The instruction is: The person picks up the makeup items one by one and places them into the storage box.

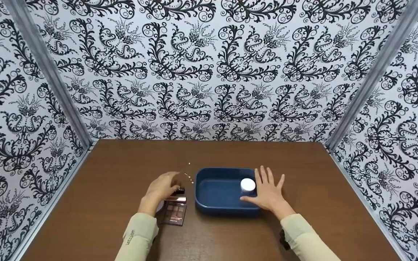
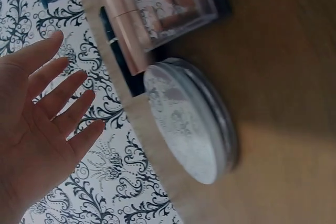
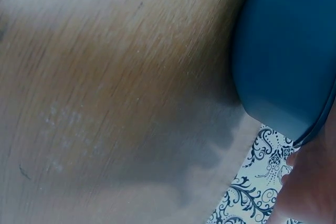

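Observation:
My left hand point(image 1: 160, 187), fingers loosely extended and holding nothing, is above a group of cosmetics. Below it are an open eyeshadow palette point(image 1: 175, 214), a rose-gold tube point(image 1: 178, 199) and a small black item point(image 1: 180, 190). A round silver compact point(image 2: 181, 124) stands out in the left wrist view; my wrist mostly covers it in the head view. My right hand point(image 1: 268, 194) spreads its fingers at the right rim of a blue rectangular dish point(image 1: 227, 210), thumb reaching over the edge. Inside the dish, beside that hand, is a white-topped jar point(image 1: 248, 185).
Tiny gold beads in a line point(image 1: 188, 177) lie just left of the dish. A brown wooden table point(image 1: 140, 152) holds everything, and patterned walls point(image 1: 209, 72) rise behind it and on both sides.

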Motion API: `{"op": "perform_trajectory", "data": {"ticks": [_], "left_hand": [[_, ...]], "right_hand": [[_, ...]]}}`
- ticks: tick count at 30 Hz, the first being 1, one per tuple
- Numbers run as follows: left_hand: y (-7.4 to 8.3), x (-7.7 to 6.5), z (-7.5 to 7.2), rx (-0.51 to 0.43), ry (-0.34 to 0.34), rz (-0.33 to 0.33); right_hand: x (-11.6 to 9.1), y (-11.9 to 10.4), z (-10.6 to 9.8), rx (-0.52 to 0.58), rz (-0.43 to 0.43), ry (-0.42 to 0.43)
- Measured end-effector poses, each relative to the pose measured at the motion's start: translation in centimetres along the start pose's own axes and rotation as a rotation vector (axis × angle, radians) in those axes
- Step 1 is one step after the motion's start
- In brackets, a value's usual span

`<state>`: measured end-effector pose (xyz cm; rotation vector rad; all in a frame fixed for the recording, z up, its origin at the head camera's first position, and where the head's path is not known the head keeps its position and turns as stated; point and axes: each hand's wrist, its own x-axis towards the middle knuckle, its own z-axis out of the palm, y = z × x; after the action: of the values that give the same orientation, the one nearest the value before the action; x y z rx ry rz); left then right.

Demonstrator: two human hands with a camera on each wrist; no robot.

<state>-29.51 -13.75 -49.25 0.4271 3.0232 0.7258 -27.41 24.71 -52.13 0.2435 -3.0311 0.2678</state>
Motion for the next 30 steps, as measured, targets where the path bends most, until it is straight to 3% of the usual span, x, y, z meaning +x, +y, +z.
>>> {"op": "perform_trajectory", "data": {"ticks": [17,30], "left_hand": [[-1.3,-0.4,2.1,0.019,-0.038,-0.043],[-1.3,-0.1,2.1,0.023,-0.031,-0.04]], "right_hand": [[0.0,-0.3,-0.5,0.007,0.011,-0.022],[-0.1,-0.3,-0.3,0.013,0.015,-0.013]]}}
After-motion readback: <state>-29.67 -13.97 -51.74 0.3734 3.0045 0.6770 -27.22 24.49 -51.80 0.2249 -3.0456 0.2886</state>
